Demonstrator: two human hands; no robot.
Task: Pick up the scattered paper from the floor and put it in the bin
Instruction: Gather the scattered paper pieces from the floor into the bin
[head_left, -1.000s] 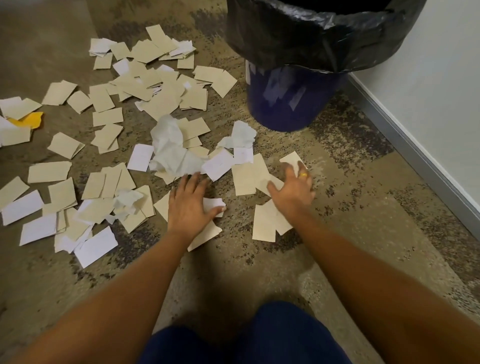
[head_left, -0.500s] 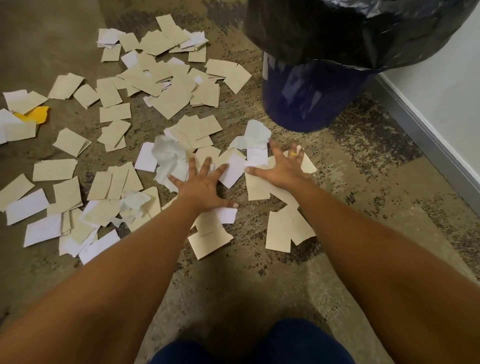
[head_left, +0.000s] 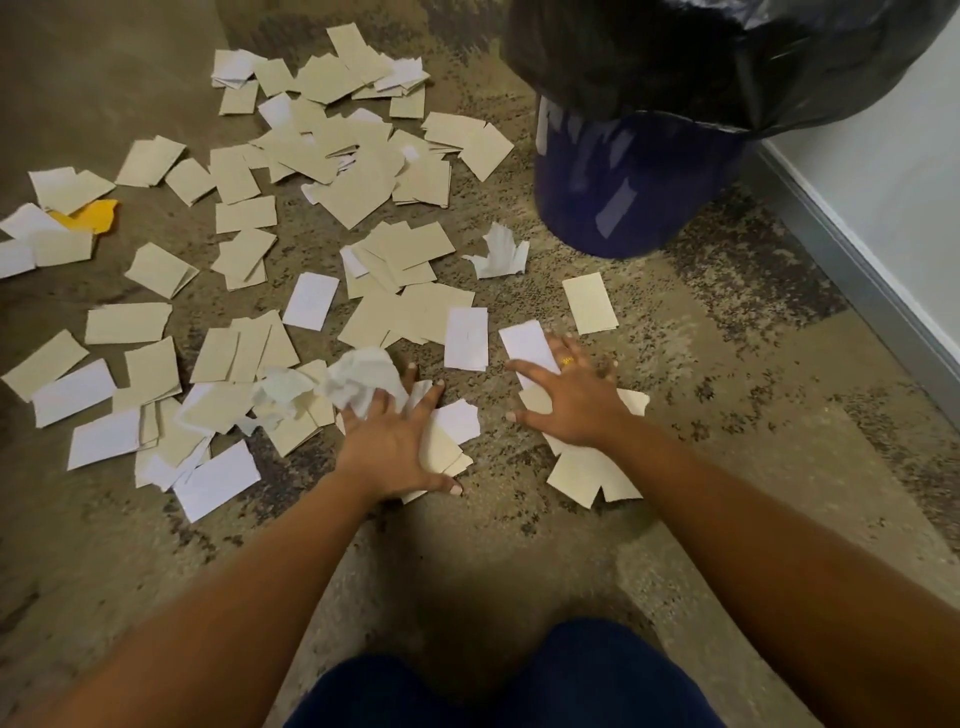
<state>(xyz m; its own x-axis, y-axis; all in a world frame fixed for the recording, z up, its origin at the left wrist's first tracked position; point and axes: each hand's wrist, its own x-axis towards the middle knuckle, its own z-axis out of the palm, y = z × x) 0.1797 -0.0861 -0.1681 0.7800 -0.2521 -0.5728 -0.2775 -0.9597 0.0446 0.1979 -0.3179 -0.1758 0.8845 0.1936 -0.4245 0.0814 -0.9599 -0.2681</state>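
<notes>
1. While both palms are lying spread on the floor (head_left: 727, 415), the left hand (head_left: 392, 447) is pressing flat, fingers straight, on beige and white paper slips (head_left: 452, 426), gripping nothing.
2. A crumpled sheet (head_left: 363, 376) is touching its fingertips.
3. The right hand (head_left: 574, 400), wearing a ring (head_left: 567, 359), is pressing flat on more paper slips, fingers splayed, clasping nothing.
4. Most other paper slips are lying scattered beyond and left of the left hand.
5. The bin (head_left: 623, 192), lined with a black bag (head_left: 675, 57), is standing beyond the right hand, apart from it.
</notes>
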